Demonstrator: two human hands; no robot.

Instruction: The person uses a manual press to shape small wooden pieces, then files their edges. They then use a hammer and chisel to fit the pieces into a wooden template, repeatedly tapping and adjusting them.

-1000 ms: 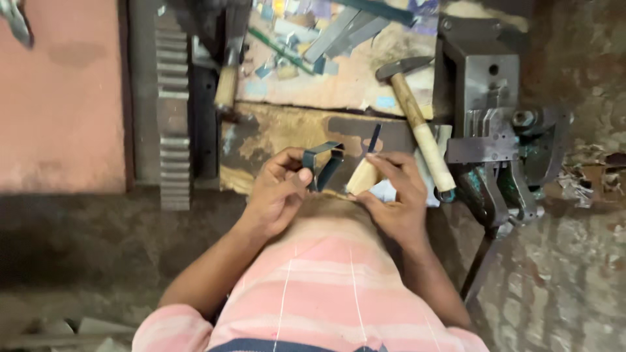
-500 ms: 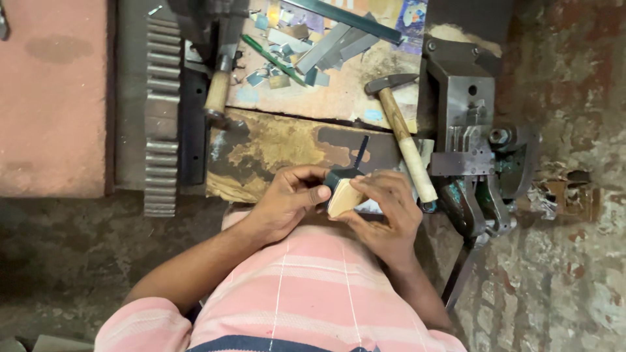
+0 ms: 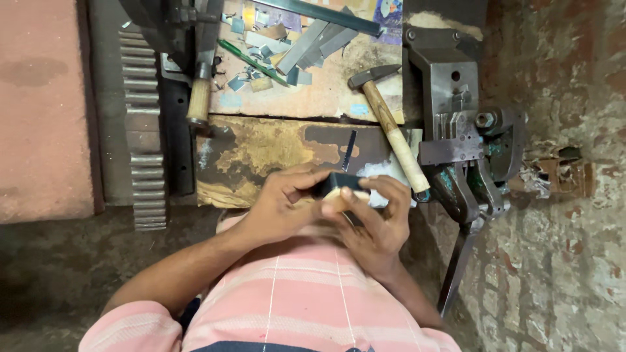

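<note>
packages: none showing | labels: small pale-blue sticker (image 3: 359, 109) sitting on tabletop (image 3: 326, 98) near hammer handle | screens/signs: none

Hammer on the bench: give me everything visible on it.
The hammer has a dark metal head with a tapered peen end and a pale, worn wooden handle. It lies flat and diagonal on the worn workbench, head toward the scrap-strewn far side, handle end pointing toward the person. It runs alongside the grey metal press on its right. Neither hand touches it; the right hand is nearest the handle end.
</note>
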